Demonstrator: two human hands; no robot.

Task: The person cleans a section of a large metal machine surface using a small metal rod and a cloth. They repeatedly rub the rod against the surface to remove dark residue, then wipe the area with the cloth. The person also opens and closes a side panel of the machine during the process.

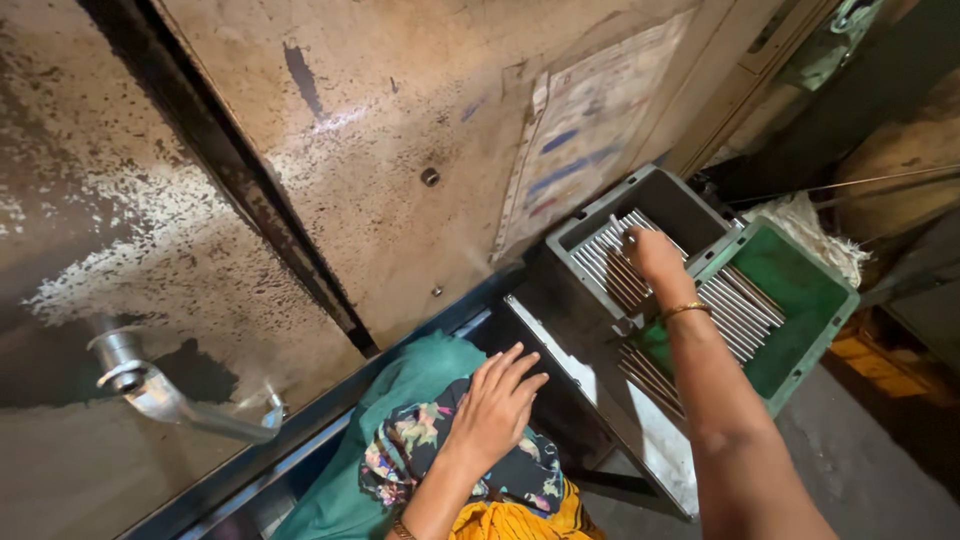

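Two hands in view, both ours. Our right hand (652, 255) reaches out to the grey crate (672, 200) and sits on the metal rods (608, 255) stacked in it; fingers curl down onto the rod ends, and one rod tip sticks up just beside the fingertips. We cannot tell whether the hand is actually clamped on a rod or only resting on the pile. A gold bangle (686, 310) rides the right wrist. Our left hand (497, 405) lies flat on the patterned cloth (420, 450) over our lap, fingers spread apart, holding nothing.

More rods (740, 315) lie across the near edge of the green crate (800, 295), which touches the grey crate at its right side. Some rod ends overhang that near edge toward the floor (860, 470).

Risks, as we judge them: pulling one rod from the tight stack could drag neighbours and roll them out of the grey crate; the overhanging rods could tip off if our forearm brushes them, since it passes right above; a loose one-handed grip could let a thin rod slip. A stained metal wall (380, 150) and a lever handle (150, 385) stand to our left, well apart.
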